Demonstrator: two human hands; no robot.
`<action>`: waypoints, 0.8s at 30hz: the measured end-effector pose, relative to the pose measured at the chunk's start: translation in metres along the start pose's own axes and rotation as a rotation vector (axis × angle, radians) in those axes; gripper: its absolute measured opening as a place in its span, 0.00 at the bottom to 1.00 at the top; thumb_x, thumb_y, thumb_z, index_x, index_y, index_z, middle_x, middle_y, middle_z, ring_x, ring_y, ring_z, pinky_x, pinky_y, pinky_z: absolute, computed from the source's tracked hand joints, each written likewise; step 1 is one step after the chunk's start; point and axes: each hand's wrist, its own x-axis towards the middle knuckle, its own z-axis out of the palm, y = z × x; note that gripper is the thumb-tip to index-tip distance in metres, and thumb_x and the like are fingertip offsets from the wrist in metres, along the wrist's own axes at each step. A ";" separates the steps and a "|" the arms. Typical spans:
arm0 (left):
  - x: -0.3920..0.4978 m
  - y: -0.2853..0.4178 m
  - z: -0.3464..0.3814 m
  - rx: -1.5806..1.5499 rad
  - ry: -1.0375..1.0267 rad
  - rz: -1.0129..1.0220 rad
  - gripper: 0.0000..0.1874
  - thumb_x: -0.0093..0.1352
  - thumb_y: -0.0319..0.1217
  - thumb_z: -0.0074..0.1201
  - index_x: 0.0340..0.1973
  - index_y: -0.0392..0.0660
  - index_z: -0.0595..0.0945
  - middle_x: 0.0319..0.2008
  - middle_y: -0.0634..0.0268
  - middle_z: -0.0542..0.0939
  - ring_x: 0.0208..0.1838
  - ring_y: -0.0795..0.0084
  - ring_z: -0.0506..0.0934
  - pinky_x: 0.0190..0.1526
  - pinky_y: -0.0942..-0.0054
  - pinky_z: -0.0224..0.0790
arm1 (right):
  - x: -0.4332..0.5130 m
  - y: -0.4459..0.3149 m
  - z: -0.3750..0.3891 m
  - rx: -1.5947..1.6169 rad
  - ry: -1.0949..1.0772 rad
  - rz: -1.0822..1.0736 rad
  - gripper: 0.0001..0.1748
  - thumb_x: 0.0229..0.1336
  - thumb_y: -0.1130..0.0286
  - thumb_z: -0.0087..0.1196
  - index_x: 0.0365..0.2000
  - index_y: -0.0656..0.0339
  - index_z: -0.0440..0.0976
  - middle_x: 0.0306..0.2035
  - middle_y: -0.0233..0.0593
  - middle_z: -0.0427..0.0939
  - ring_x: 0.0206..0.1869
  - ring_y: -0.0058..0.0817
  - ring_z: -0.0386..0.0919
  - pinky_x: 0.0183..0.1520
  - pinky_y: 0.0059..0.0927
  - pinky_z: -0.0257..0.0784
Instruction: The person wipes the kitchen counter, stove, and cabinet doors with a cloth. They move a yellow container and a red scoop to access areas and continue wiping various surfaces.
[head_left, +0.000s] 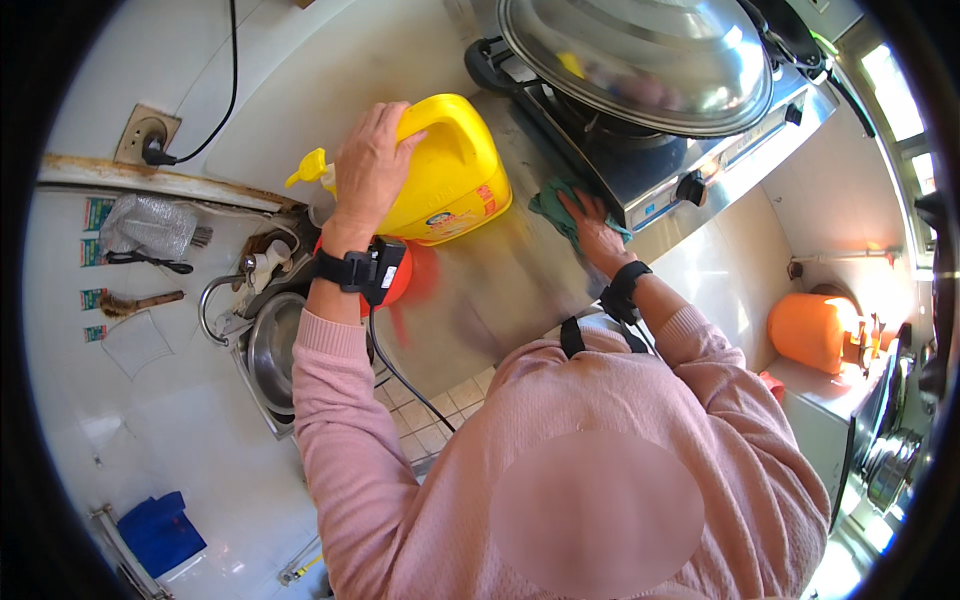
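My left hand (375, 165) grips the handle of a large yellow plastic jug (442, 176), which has a yellow spout cap and a label with writing. The jug leans over the metal countertop (480, 289); whether its base touches the surface I cannot tell. Under my right hand (598, 234) a green cloth (559, 214) is pressed on the counter, against the front corner of the gas stove (600, 172). Below my left wrist, partly hidden by it, is a red plastic item (397, 277).
A wok with a domed steel lid (637, 60) covers the stove. At left are a sink (277, 352) with a curved faucet (217, 307) and a wall socket (148, 135) with a plugged cord. An orange container (810, 330) stands at right. A cable hangs from my left wrist.
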 end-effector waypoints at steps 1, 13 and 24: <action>0.001 -0.002 0.002 0.002 -0.022 -0.010 0.17 0.65 0.33 0.55 0.47 0.42 0.73 0.41 0.56 0.77 0.44 0.52 0.75 0.44 0.61 0.68 | 0.001 -0.001 -0.001 0.004 -0.005 -0.001 0.40 0.47 0.85 0.38 0.64 0.48 0.53 0.65 0.46 0.53 0.63 0.51 0.55 0.66 0.42 0.57; -0.001 0.003 0.011 0.059 0.075 -0.012 0.16 0.62 0.28 0.56 0.44 0.41 0.73 0.38 0.57 0.76 0.44 0.53 0.73 0.45 0.60 0.66 | 0.158 -0.053 -0.007 0.137 0.656 -0.233 0.29 0.44 0.77 0.52 0.52 0.53 0.68 0.52 0.48 0.67 0.51 0.51 0.66 0.53 0.46 0.65; -0.001 0.005 0.012 0.027 0.077 -0.075 0.15 0.61 0.29 0.56 0.43 0.42 0.73 0.38 0.59 0.76 0.43 0.55 0.73 0.44 0.61 0.65 | 0.207 -0.026 0.057 -0.152 0.004 -0.116 0.31 0.53 0.64 0.50 0.59 0.50 0.61 0.67 0.44 0.50 0.66 0.48 0.52 0.63 0.54 0.53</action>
